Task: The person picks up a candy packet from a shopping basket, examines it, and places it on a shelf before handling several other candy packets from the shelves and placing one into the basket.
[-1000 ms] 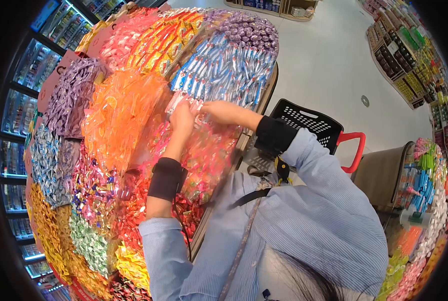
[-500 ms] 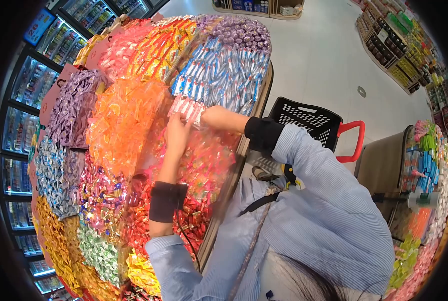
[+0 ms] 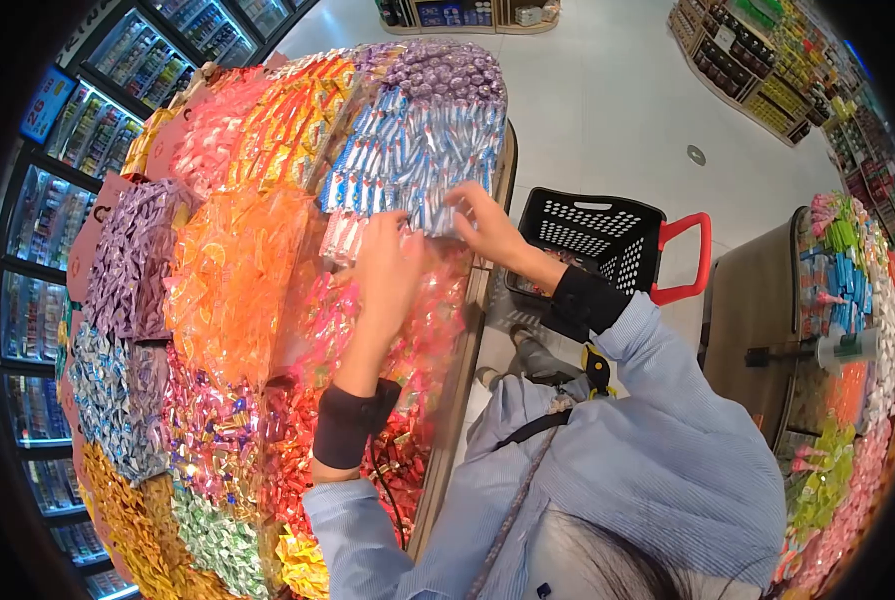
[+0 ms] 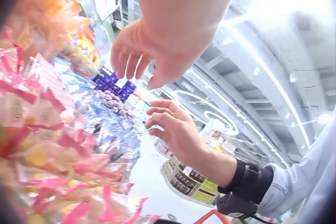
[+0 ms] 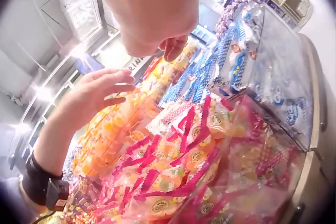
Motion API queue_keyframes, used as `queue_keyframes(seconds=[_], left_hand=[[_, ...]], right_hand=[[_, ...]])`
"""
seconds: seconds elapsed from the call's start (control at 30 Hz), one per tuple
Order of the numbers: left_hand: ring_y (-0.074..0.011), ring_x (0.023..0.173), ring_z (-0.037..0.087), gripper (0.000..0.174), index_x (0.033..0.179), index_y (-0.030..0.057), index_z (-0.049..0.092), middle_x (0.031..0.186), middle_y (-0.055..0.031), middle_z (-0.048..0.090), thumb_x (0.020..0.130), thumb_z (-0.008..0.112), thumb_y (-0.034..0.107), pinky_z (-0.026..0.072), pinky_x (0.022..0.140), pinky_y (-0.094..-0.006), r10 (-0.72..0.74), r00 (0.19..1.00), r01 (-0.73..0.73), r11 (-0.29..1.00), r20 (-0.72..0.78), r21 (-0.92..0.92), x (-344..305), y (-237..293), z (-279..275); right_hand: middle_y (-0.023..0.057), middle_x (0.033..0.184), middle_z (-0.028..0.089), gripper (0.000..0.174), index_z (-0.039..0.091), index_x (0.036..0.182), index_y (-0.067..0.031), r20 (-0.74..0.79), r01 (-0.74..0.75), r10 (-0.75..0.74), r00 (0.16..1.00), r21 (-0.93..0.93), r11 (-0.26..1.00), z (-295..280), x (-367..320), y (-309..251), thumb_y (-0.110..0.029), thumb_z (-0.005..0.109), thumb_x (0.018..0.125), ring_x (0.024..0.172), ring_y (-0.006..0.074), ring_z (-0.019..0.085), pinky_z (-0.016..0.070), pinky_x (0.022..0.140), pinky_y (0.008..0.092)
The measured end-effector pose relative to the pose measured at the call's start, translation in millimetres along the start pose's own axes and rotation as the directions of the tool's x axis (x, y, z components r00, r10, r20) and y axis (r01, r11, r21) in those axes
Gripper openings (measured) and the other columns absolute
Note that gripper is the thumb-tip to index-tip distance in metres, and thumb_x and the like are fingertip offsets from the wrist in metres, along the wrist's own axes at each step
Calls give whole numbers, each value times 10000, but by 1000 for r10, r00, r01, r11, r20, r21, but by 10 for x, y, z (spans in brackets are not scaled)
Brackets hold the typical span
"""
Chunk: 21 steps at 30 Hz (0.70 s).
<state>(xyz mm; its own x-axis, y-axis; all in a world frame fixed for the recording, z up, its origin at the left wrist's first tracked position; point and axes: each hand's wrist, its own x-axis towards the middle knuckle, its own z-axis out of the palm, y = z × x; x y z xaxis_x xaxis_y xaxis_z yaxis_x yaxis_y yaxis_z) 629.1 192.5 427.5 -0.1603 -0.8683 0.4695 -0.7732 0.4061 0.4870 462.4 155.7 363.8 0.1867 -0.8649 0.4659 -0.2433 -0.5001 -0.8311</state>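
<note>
Both hands hover over the candy display with nothing held. My left hand (image 3: pixel 392 265) is above the clear-wrapped candies with pink ends (image 3: pixel 342 310), beside a small row of pink-and-white striped packets (image 3: pixel 342 238). In the right wrist view the left hand (image 5: pixel 94 98) has its fingers extended. My right hand (image 3: pixel 489 232) is near the lower edge of the blue-and-white wrapped candies (image 3: pixel 397 150). Its fingers (image 4: pixel 157 113) look loosely bent and spread in the left wrist view.
Orange-wrapped candies (image 3: pixel 232 280) fill the bin to the left. A clear divider and wooden edge (image 3: pixel 447 440) bound the display. On the floor to the right stands a black shopping basket (image 3: pixel 592 220) with a red handle (image 3: pixel 697 260). Another candy stand (image 3: pixel 752 320) is farther right.
The hands were together at the pink-and-white striped packets and have moved apart. The right hand has shifted right and its fingers have spread; the packets now lie in the display.
</note>
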Motion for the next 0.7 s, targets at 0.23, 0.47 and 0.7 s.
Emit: queue_keyframes(seconds=[0.23, 0.47, 0.7], left_hand=[[-290, 887, 530, 286, 997, -1, 493, 934, -144, 539, 750, 594, 101, 421, 756, -353, 142, 990, -140, 986, 22, -89, 260, 636, 377], [-286, 885, 525, 232, 963, 19, 509, 916, -130, 544, 754, 566, 103, 418, 754, -354, 76, 995, -64, 984, 67, -164, 478, 997, 1044], [-267, 842, 551, 203, 950, 14, 528, 900, -128, 558, 760, 557, 79, 431, 725, -323, -101, 971, 160, 947, 217, -277, 416, 1298, 2058]], right_hand=[[62, 807, 492, 195, 480, 974, -32, -281, -159, 133, 951, -71, 985, -865, -306, 526, -26, 493, 779, 642, 142, 497, 419, 568, 249], [39, 805, 505, 197, 487, 962, -32, -424, -271, 250, 871, 12, 963, -1919, -579, 1024, 7, 478, 769, 630, 92, 465, 407, 547, 231], [24, 804, 518, 140, 501, 960, -38, -390, -464, 444, 807, 48, 885, -2873, -1059, 1817, -42, 485, 821, 634, 71, 487, 414, 567, 204]])
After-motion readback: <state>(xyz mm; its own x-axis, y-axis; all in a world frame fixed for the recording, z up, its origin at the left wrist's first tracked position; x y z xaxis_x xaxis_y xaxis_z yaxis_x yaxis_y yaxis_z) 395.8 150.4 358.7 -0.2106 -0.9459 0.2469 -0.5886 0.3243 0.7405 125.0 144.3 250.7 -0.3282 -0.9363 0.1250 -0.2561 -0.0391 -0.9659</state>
